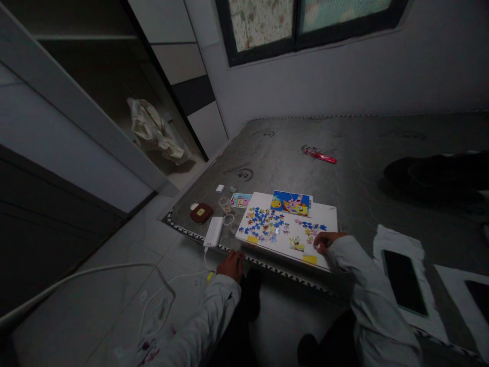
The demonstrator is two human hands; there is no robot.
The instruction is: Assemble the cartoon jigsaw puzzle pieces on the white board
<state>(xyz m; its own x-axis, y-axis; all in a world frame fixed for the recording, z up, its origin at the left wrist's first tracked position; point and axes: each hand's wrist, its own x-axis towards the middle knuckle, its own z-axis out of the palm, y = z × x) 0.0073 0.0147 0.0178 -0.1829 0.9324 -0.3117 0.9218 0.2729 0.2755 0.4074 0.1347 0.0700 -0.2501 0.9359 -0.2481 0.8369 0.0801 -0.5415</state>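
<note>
A white board [324,216] lies near the front edge of the grey mattress, with many loose jigsaw pieces [263,221] spread on its left half. More pieces [311,225] are scattered on the right. Between them sits a small joined yellow-and-green section [296,243]. A cartoon picture card [291,203] rests across the board's far edge. My right hand [326,240] is over the board's right side, fingertips pinched on a small puzzle piece. My left hand [232,265] is at the mattress edge, off the board, its fingers curled; whatever they may hold is hidden.
Left of the board are a white power bank [213,232] with a cable, a brown case [201,213] and a small white box [220,188]. A red-handled tool [320,156] lies farther back. To the right is a phone [405,282] on white paper.
</note>
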